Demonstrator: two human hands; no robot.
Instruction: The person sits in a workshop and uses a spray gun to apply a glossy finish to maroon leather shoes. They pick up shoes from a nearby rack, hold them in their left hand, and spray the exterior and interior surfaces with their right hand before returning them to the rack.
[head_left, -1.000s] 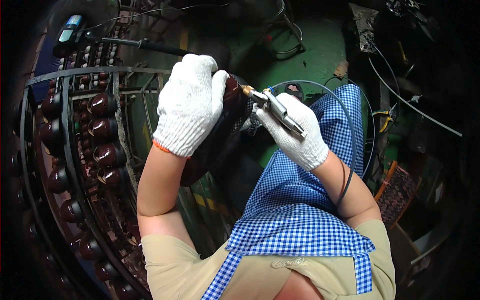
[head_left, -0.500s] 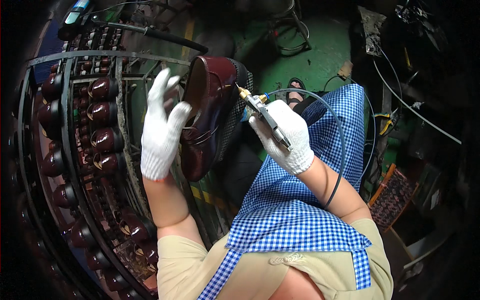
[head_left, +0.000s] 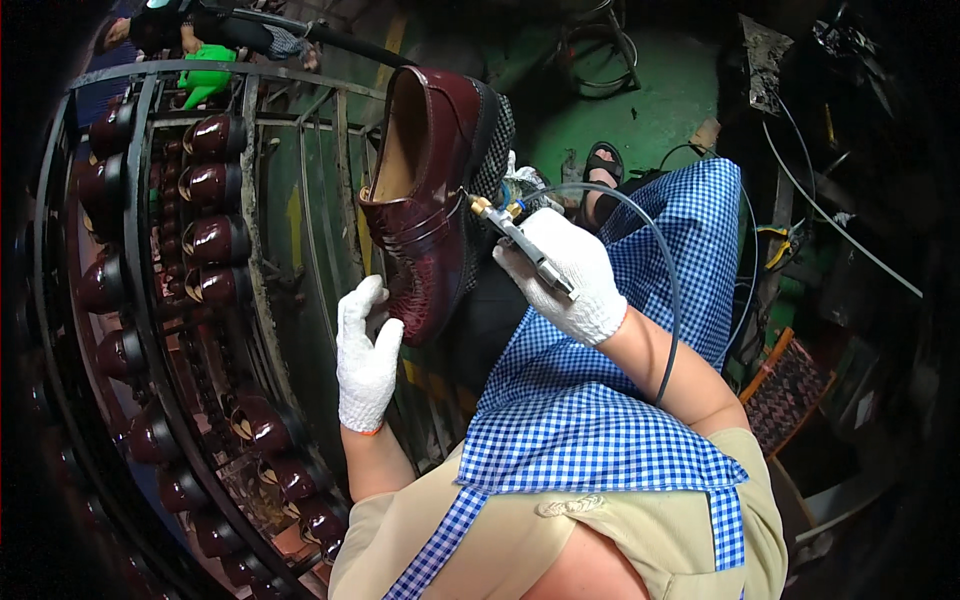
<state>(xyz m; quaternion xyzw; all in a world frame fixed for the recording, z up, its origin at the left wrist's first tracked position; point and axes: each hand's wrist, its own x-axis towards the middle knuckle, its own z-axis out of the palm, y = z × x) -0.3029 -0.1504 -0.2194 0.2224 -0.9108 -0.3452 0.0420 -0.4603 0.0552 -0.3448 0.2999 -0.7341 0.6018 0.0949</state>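
Note:
A glossy maroon leather shoe (head_left: 430,205) stands on end in front of me. Its opening faces left, its toe points down towards me, and its chequered sole edge is on the right. What supports it is hidden. My left hand (head_left: 368,355), in a white knit glove, is at the toe with bent fingers and the thumb apart; the tips lie against or just beside the leather. My right hand (head_left: 572,275), gloved too, grips a small metal spray gun (head_left: 530,245) with a brass nozzle close to the shoe's side. A grey hose (head_left: 672,260) arcs from it past my forearm.
On the left, a metal rack (head_left: 140,250) holds rows of maroon shoes (head_left: 213,240). Beyond it at top left is another person (head_left: 160,30), near a bright green object (head_left: 207,72). A round-based stool (head_left: 600,60) stands on the green floor, and a woven seat (head_left: 790,395) is at right.
My left hand has come down from beside the shoe's opening to its toe, and its fingers have bent. The shoe has tilted and shifted upward in view. The spray gun stays near its side.

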